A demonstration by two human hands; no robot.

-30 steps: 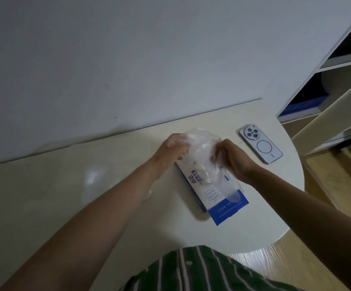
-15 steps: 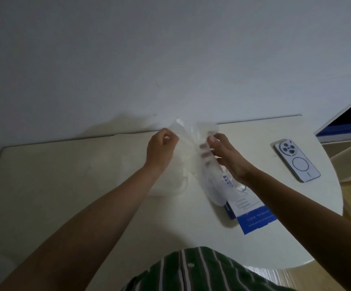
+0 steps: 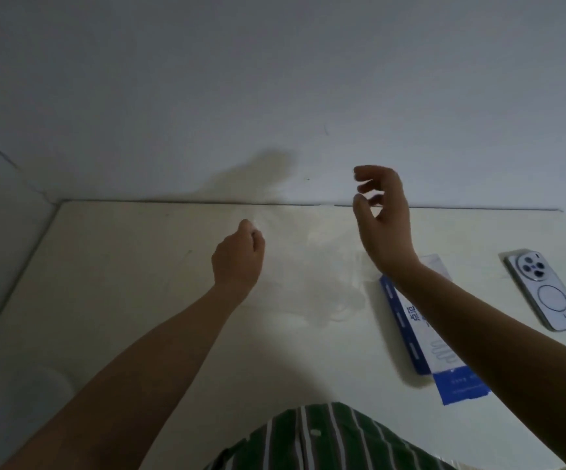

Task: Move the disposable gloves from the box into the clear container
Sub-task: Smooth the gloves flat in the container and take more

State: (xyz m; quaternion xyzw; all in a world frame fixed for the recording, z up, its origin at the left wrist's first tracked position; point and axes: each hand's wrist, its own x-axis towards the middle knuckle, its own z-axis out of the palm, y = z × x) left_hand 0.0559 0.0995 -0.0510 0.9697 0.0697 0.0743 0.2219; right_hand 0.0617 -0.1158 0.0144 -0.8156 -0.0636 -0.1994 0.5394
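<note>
In the head view I take the box (image 3: pixel 420 320) as my landmark. It lies flat on the desk (image 3: pixel 139 300), blue edge and white face up, partly under the right forearm.

Left of the box and a little beyond it, my left hand (image 3: pixel 239 257) sits low over the desk with its back toward me and its fingers (image 3: pixel 244 228) curled in tight. Faint streaks of the gloves (image 3: pixel 278 223), a thin clear film, fan out from them on the box side. From that I judge the fingers are pinched on the gloves, though the film is barely visible. Holding by an edge like this would let the film hang free instead of bunching.

Between that hand and the box a pale see-through heap (image 3: pixel 339 293) rests on the desk. It is blurred, and I cannot tell how much of it is gloves and how much is the clear container. So I cannot say whether anything is inside yet.

The right hand (image 3: pixel 385 225) is raised above the far end of the box, wrist bent, palm turned toward the other hand. Its fingers are apart and loosely hooked, the thumb separate, with nothing between them that I can see. I read it as a hand standing by.

Right of the box a phone (image 3: pixel 546 293) lies camera side up, well apart from the work.
</note>
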